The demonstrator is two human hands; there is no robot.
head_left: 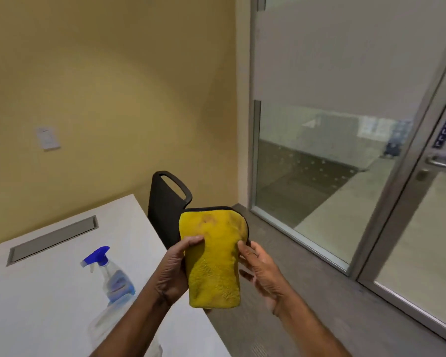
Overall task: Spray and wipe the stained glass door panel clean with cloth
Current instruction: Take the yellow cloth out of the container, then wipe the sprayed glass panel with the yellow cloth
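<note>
Spray bottle [113, 276] — blue liquid inside

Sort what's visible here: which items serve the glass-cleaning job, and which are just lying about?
Job items: yellow cloth, held in left hand and right hand; spray bottle standing on the table; glass door panel.
Bystanders: black chair, wall switch, table's cable hatch.

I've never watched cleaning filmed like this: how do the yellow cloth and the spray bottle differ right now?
The yellow cloth is held folded in the air by the left hand and right hand; the spray bottle stands untouched on the white table. The cloth is soft and opaque, the bottle clear with a blue trigger.
</note>
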